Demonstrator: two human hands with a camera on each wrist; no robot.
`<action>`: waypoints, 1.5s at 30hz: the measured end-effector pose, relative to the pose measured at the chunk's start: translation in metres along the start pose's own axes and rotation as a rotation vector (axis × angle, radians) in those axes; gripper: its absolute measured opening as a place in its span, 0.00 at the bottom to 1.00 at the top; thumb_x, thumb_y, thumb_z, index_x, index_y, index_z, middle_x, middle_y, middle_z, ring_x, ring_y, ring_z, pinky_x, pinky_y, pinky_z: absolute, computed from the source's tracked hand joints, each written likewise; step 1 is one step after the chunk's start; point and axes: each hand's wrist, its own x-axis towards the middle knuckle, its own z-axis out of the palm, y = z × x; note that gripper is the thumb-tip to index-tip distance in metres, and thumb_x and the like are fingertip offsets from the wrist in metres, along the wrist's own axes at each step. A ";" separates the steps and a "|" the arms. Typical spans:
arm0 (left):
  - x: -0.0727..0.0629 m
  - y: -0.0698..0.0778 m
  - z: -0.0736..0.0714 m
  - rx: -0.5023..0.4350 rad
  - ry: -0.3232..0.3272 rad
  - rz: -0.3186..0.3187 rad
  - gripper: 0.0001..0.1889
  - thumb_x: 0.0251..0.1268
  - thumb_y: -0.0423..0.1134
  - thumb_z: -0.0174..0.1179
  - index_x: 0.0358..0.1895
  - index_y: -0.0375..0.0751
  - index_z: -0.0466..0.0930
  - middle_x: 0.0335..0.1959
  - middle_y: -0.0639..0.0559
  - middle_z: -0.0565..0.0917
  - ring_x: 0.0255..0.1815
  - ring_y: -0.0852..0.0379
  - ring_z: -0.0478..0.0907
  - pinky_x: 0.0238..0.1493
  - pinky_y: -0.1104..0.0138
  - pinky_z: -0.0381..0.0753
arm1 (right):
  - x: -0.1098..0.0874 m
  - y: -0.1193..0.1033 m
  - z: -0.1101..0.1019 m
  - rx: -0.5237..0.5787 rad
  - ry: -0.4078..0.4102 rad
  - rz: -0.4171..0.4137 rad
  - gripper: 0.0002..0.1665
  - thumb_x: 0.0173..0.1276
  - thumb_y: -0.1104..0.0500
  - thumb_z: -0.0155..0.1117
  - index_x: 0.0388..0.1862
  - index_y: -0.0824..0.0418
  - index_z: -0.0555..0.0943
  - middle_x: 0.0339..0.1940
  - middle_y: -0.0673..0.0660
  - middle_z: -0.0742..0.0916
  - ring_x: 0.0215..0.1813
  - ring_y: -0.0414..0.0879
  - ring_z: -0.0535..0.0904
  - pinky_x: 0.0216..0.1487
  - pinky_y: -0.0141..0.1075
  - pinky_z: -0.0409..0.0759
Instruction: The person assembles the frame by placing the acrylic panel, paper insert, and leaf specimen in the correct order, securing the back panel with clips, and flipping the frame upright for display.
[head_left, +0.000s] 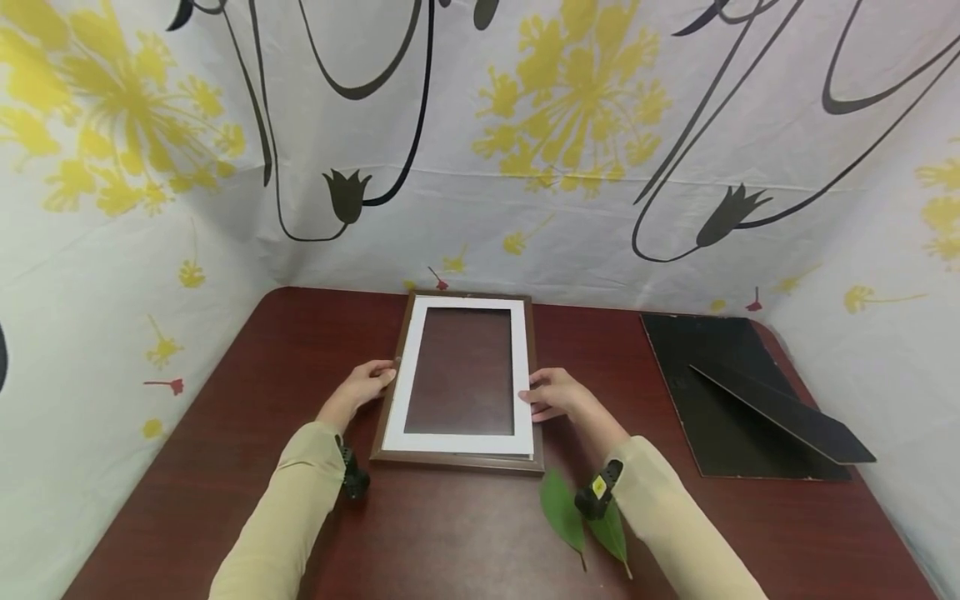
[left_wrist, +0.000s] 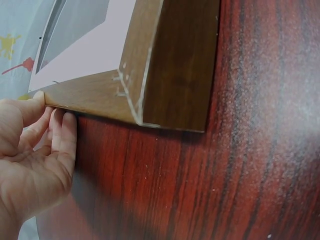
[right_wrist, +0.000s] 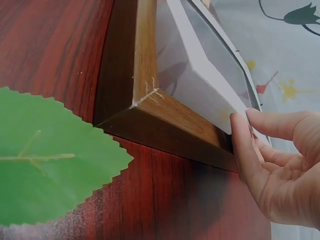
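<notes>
A brown wooden picture frame [head_left: 457, 461] lies on the dark red table, with a white mat board [head_left: 400, 417] inside its border. The mat has a large rectangular window. My left hand [head_left: 363, 385] grips the frame's left side, thumb on the edge and fingers against the outer wall, as the left wrist view shows. On the opposite side my right hand [head_left: 557, 395] pinches the mat's right edge between thumb and forefinger. In the right wrist view the mat [right_wrist: 207, 82] stands tilted up from the frame's wooden border [right_wrist: 175, 117] at that side.
A black backing board [head_left: 720, 392] with its stand leg [head_left: 780, 408] raised lies at the table's right. Two green leaves, one left [head_left: 561, 508] and one right [head_left: 611, 537], lie near my right wrist. A patterned cloth [head_left: 465, 217] hangs behind the table.
</notes>
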 end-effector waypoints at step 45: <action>0.001 0.000 -0.001 0.005 -0.024 -0.001 0.25 0.72 0.37 0.42 0.67 0.28 0.54 0.65 0.31 0.59 0.66 0.39 0.61 0.66 0.55 0.68 | -0.035 0.035 -0.042 -0.276 -0.301 -0.009 0.19 0.60 0.57 0.63 0.45 0.69 0.77 0.35 0.55 0.85 0.36 0.43 0.80 0.41 0.40 0.84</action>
